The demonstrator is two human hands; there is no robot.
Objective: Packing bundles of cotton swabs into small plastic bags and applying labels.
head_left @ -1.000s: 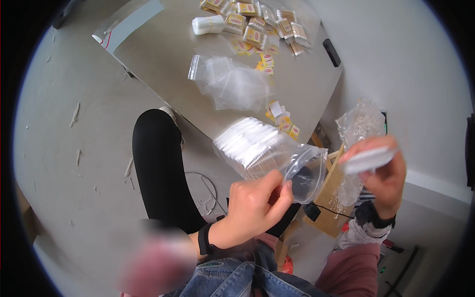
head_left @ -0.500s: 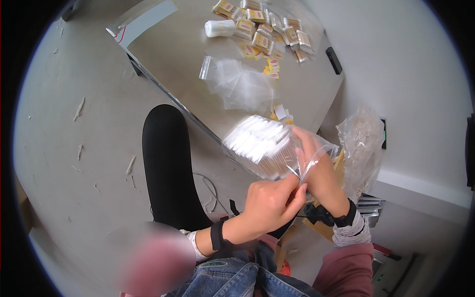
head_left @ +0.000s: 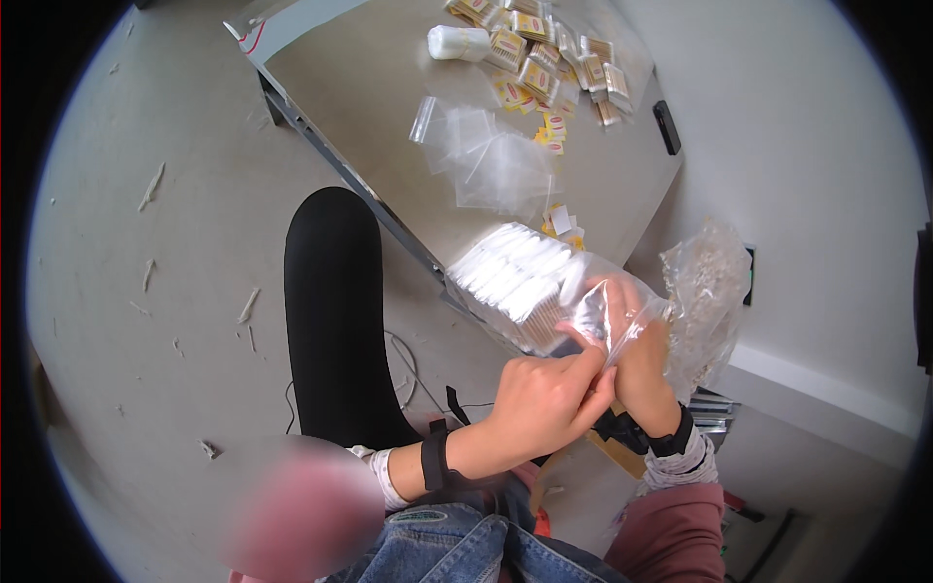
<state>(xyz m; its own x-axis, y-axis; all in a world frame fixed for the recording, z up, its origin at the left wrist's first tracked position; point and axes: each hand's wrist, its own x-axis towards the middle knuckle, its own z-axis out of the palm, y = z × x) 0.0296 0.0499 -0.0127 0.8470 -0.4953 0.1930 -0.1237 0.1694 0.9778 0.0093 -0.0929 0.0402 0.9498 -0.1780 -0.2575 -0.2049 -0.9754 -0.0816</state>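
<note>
My left hand (head_left: 549,398) and my right hand (head_left: 637,355) meet over a small clear plastic bag (head_left: 607,311), pinching it between their fingers just off the near edge of a grey table (head_left: 389,126). Right behind the bag lies a stack of white cotton swabs (head_left: 515,277) in clear wrapping. Farther up the table lie empty clear zip bags (head_left: 486,155), then several small yellow-labelled packs (head_left: 544,58) and a white tub (head_left: 457,41).
A crumpled clear plastic bag (head_left: 705,291) hangs at the right beside a white wall. A black phone (head_left: 667,126) lies by the table's right edge. A black chair back (head_left: 335,311) stands to the left, above the scuffed grey floor.
My right hand came down from the right, where it held a white pack up, and joined my left hand on the small clear bag. The view has shifted slightly downward.
</note>
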